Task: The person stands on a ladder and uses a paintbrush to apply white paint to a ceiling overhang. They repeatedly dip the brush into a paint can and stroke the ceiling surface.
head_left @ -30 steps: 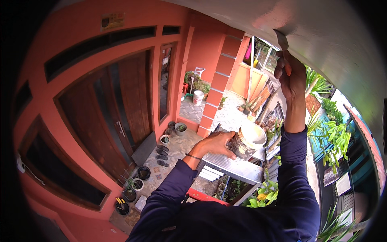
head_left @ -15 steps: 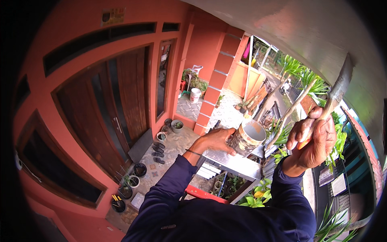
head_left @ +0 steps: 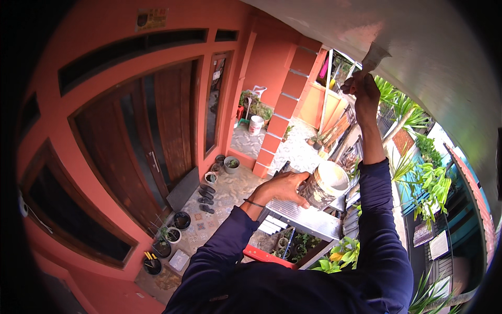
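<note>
My R fingers (head_left: pixel 356 82) grip brush (head_left: pixel 374 57), upper R, bristles at ceiling (head_left: pixel 423 39); L fingers (head_left: pixel 299 178) clasp tub (head_left: pixel 318 190), mid-frame. Best imo: light, even pressure, tub upright.

Upper right: the right hand (head_left: pixel 365 90) hides from me the grip of the tool (head_left: pixel 375 55). Upper left: the wall plaque (head_left: pixel 151 19) is too small for me to read.

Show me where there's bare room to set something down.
The metal platform has a bare strip between bucket and near edge. Tiled floor shows bare between the sandals and platform. Crowded: along the coral wall, with potted plants.
</note>
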### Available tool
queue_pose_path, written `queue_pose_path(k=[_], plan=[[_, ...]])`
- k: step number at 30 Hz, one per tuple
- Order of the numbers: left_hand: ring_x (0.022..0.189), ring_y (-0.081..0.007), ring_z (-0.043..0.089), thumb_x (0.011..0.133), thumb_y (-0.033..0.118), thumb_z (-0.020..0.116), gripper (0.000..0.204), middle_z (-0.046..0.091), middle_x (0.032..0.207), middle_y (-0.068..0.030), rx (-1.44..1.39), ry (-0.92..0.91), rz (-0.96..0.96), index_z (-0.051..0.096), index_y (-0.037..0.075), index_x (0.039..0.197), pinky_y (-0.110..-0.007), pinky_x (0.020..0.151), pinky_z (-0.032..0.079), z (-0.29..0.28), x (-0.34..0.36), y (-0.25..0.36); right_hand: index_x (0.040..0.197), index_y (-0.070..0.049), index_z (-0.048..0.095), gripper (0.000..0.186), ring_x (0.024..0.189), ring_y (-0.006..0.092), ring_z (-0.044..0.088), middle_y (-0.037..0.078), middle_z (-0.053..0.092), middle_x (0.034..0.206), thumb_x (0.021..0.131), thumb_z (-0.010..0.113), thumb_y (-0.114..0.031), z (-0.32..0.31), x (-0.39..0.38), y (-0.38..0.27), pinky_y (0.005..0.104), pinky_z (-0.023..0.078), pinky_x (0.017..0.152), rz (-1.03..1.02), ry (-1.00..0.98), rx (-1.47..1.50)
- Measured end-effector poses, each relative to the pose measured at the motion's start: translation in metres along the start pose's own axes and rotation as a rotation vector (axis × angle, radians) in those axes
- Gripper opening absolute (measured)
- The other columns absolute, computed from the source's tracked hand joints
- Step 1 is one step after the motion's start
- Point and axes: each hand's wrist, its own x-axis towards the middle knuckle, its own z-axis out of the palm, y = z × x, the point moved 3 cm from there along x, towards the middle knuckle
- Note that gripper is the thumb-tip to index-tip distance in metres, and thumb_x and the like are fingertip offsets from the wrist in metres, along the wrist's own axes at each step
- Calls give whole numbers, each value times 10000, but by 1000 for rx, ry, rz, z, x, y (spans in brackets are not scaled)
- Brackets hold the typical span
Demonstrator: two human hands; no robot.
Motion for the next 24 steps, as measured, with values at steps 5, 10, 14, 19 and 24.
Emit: queue_pose_path(k=[5, 10, 14, 19, 24], plan=[[1279, -378, 688, 668, 394, 1016, 916, 736, 1316, -224, 9, 20, 30, 611, -13, 1382, -452, 1048, 532, 0, 2, 0, 1144, 44, 672, 245, 732, 218, 745, 127, 728, 888, 1094, 605, -186, -5, 1, 39, 343, 620, 677, 323, -28, 28], [1282, -370, 689, 677, 391, 1011, 922, 738, 1322, -220, 69, 5, -6, 595, -14, 1393, -439, 1046, 534, -1, 2, 3, 1182, 102, 711, 310, 697, 219, 749, 136, 732, 866, 1092, 553, -148, -1, -11, -1, 330, 611, 632, 327, -67, 107], [1273, -384, 689, 688, 397, 1005, 924, 735, 1319, -230, 59, 10, 8, 583, -14, 1399, -446, 1040, 536, -1, 0, 4, 1126, 102, 694, 280, 630, 214, 729, 138, 732, 803, 1097, 599, -159, 12, -30, -72, 316, 584, 576, 176, -80, 171], [1251, -416, 686, 707, 438, 984, 922, 722, 1303, -249, 73, 23, 42, 579, -21, 1397, -464, 1034, 534, 1, -1, 2, 1179, 95, 656, 303, 607, 213, 718, 174, 735, 799, 1101, 647, -198, 40, -95, -147, 306, 546, 534, 93, -226, 289], [1241, -437, 678, 697, 497, 968, 938, 711, 1282, -265, 94, 27, 46, 584, -36, 1367, -486, 1023, 529, 0, -2, 1, 1208, 120, 610, 251, 740, 245, 764, 222, 747, 891, 1113, 609, -113, 63, -143, -193, 297, 580, 643, -237, -234, 84]])
